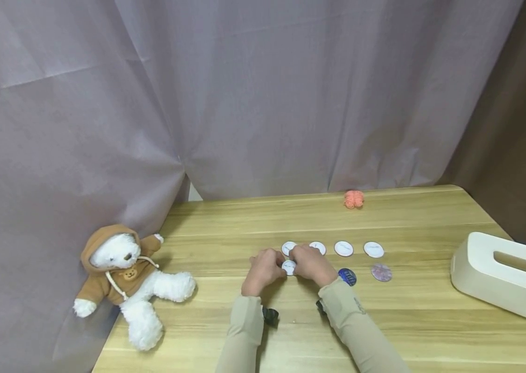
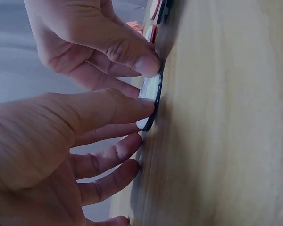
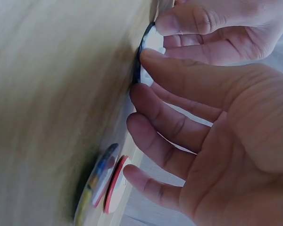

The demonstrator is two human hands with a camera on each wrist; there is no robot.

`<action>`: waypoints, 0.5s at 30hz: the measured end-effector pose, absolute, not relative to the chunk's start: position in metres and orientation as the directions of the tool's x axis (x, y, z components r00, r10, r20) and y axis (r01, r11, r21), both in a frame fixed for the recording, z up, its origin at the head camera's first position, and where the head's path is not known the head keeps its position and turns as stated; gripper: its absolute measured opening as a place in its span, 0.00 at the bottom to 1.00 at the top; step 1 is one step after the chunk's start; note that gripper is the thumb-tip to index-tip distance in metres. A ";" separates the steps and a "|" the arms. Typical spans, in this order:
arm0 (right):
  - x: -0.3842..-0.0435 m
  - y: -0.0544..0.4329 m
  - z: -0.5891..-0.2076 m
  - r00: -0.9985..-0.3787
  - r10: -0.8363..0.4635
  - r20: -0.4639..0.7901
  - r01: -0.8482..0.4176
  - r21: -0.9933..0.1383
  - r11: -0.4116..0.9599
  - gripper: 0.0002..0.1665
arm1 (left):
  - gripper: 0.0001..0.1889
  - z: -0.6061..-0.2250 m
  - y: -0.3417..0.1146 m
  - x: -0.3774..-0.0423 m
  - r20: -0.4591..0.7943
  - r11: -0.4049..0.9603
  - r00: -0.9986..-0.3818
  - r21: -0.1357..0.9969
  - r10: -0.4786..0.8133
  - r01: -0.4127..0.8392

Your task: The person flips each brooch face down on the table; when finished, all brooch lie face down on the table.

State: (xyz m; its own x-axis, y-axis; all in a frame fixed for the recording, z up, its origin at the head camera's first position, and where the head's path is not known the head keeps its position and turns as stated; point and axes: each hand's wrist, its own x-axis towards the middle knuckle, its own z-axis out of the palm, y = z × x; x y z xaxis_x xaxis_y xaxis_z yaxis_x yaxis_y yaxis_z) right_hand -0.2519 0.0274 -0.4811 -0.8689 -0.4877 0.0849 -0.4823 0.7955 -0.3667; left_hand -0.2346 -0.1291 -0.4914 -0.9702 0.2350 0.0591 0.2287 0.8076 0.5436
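Observation:
A round white-backed badge (image 1: 289,267) with a dark rim lies low at the tabletop between my two hands. My left hand (image 1: 264,269) pinches its left side, the thumb (image 2: 132,109) pressed on its white face near the rim. From the other side my right hand (image 1: 311,262) pinches the same badge, its remaining fingers spread along the wood. Just behind the hands is a row of several white-backed badges (image 1: 344,248), two of them partly covered by the right hand. Right of it lie a blue badge (image 1: 347,276) and a pinkish-purple badge (image 1: 381,272), patterned sides up.
On the left of the wooden table (image 1: 300,331) sits a white plush bear (image 1: 123,269) in a brown hoodie. A coral-coloured bundle (image 1: 353,199) lies by the back edge. At the right stands a cream box with a slot (image 1: 500,274). Grey cloth (image 1: 263,103) hangs behind.

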 end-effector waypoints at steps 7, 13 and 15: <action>-0.251 0.029 -0.478 -0.866 -0.495 0.077 -0.484 -0.378 0.789 0.14 | 0.07 -0.490 -0.129 -0.232 0.026 0.793 -0.975 0.577 0.221 0.195; -0.251 0.035 -0.472 -0.897 -0.439 0.055 -0.419 -0.421 0.805 0.07 | 0.05 -0.488 -0.127 -0.233 0.032 0.802 -0.974 0.562 0.225 0.204; -0.250 0.040 -0.470 -0.900 -0.429 0.073 -0.416 -0.438 0.797 0.10 | 0.05 -0.487 -0.125 -0.232 0.037 0.807 -0.973 0.553 0.226 0.209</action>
